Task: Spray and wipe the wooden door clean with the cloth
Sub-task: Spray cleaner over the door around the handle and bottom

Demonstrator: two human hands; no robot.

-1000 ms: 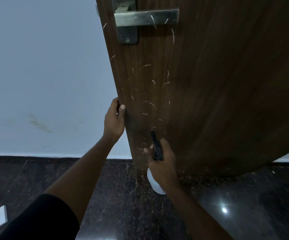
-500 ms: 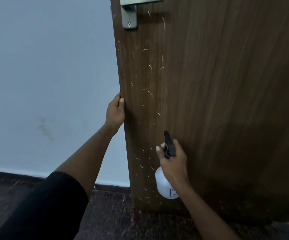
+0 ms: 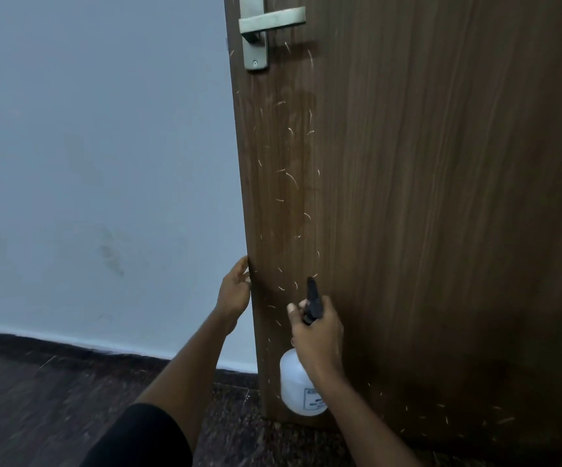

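Observation:
The dark brown wooden door (image 3: pixel 424 197) fills the right side, with pale curved flecks scattered down its left strip and near the bottom right. My left hand (image 3: pixel 234 291) grips the door's left edge low down. My right hand (image 3: pixel 318 332) holds a white spray bottle (image 3: pixel 301 387) by its neck, and the black nozzle (image 3: pixel 313 298) points up at the door face. No cloth is in view.
A metal lever handle (image 3: pixel 269 20) on its plate sits at the door's top left. A pale blue wall (image 3: pixel 97 163) with faint smudges stands to the left, above a dark speckled floor (image 3: pixel 37 399).
The view has risen, so the handle shows fully again. My left hand has slid lower down the door edge. The right hand still holds the bottle at the door.

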